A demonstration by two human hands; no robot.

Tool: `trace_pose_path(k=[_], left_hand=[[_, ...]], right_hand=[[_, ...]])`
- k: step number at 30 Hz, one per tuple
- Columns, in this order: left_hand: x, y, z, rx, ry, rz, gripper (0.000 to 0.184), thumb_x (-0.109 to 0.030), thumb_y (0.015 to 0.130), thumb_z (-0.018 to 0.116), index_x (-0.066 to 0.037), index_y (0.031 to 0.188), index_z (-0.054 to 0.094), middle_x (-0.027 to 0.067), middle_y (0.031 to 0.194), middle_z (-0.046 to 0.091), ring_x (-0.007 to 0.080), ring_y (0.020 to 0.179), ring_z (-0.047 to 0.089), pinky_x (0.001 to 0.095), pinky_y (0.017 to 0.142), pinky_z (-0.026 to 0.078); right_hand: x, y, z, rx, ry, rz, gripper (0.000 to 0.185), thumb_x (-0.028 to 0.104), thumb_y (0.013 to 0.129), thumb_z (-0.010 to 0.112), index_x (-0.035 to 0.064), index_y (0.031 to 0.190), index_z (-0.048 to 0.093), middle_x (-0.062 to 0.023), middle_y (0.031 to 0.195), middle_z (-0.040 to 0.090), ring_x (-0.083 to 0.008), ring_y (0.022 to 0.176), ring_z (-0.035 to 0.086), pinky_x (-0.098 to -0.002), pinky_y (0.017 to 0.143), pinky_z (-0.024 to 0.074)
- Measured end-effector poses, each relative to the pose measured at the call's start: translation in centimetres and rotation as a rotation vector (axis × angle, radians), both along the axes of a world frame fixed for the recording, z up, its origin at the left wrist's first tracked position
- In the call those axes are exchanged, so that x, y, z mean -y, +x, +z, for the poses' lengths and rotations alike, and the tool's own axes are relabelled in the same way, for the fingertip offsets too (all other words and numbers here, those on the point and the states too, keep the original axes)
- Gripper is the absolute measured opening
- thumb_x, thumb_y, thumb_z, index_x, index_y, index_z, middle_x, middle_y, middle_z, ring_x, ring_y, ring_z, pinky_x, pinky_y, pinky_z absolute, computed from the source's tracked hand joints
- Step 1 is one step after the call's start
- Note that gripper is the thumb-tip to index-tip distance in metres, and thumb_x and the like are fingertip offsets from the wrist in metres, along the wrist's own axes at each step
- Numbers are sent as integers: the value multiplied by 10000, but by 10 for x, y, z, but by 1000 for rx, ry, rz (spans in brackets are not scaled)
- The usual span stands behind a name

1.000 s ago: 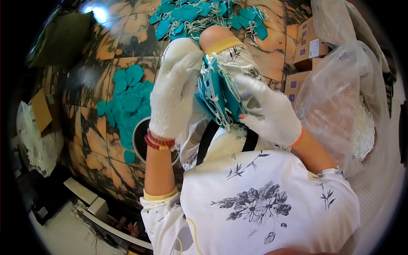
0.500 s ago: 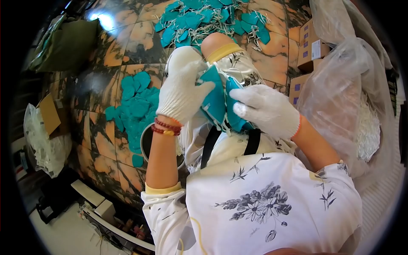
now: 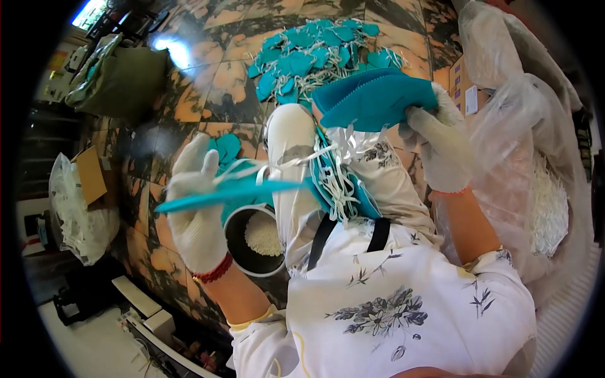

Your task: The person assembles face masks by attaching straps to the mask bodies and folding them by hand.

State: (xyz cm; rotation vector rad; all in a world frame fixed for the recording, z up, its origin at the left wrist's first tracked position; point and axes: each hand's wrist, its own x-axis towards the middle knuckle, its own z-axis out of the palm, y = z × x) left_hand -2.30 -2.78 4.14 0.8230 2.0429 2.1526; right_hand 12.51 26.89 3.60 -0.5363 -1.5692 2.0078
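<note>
My right hand [image 3: 444, 138], in a white knitted glove, is raised and closed around the end of a teal folded face mask [image 3: 372, 101] with a notched edge. My left hand [image 3: 196, 195], gloved too, is at the left with its fingers stretched up. Across its palm lies a blurred teal mask [image 3: 252, 191], seen edge-on with a streaked white loop; the fingers do not visibly wrap it. On my lap, between the thighs, sits a bundle of teal masks with white ear loops [image 3: 340, 189].
A pot [image 3: 239, 249] containing white pellets stands beside my left leg. Teal masks form a pile [image 3: 309, 57] on the marble floor ahead, with more pieces [image 3: 227, 148] at the left. Clear plastic bags [image 3: 504, 151] and a cardboard box [image 3: 463, 82] are at the right.
My hands have parted from over my lap, left hand to the left and right hand up and right. The right now holds a mask up; the bundle on my lap is uncovered.
</note>
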Motion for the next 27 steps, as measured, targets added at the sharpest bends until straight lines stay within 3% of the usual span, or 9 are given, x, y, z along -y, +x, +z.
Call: trace_pose_path(k=[3,7,10,12,16,17,19,22,27], left_hand=[[5,-21,0,179,480,-480,219,-326,994,636,-133,1087,677,185,1579,376,398,1446,373,562,1153,367],[-45,5,-10,-44,230,-326,157,-121,976,628,-115,1131,650,222,1599,331,387,1466,351,551,1173,322],[-79,31,-15,387,465,-382,394,-81,1012,560,-45,1396,479,101,1357,556,256,1275,507,461,1128,364],[-97,36,-16,468,527,-354,406,-117,1034,539,-51,1426,457,82,1331,564,235,1263,514,430,1099,387],[-107,30,-19,521,553,-224,390,-131,1041,530,-45,1412,449,79,1298,571,203,1216,534,400,1060,411],[-105,26,-17,534,538,-199,384,-132,1041,530,-46,1406,450,80,1294,572,195,1202,538,396,1053,416],[-106,24,-16,515,546,-137,362,-144,1038,538,-41,1376,457,83,1268,574,183,1154,551,376,1034,429],[-118,34,-1,621,588,-17,392,-159,1008,557,-25,1356,437,94,1208,595,160,998,608,304,831,522],[-126,34,4,366,321,-127,424,-77,948,628,-5,1342,490,78,1172,637,133,958,611,274,797,519]], right_hand=[[1,-10,0,-60,-74,-10,178,19,896,602,16,1071,571,-58,829,625,-109,692,596,-235,576,477],[22,-20,10,-60,-173,65,169,11,893,599,29,1050,537,-59,808,606,-113,673,590,-238,570,480],[38,-22,9,-107,-237,126,186,1,891,597,22,1057,516,-81,855,613,-118,659,591,-238,565,492],[51,-24,16,-117,-372,131,195,-7,891,589,13,1066,504,-91,882,616,-121,659,595,-243,558,499],[59,-23,11,-46,-229,247,276,32,856,655,6,1081,498,-101,930,615,-114,746,613,-232,579,507],[55,-21,6,-102,-251,310,447,93,831,728,-5,1205,504,-82,968,619,-114,808,611,-227,651,518],[53,-32,-17,-229,120,253,587,131,807,777,-2,1299,487,-67,1012,626,-116,828,609,-224,699,520],[62,-39,-21,-204,154,211,642,139,794,827,9,1350,535,-34,1088,655,-121,918,610,-267,828,521],[68,-51,11,-150,-131,142,339,108,893,742,28,1210,652,-20,1071,683,-111,941,613,-291,863,516]])
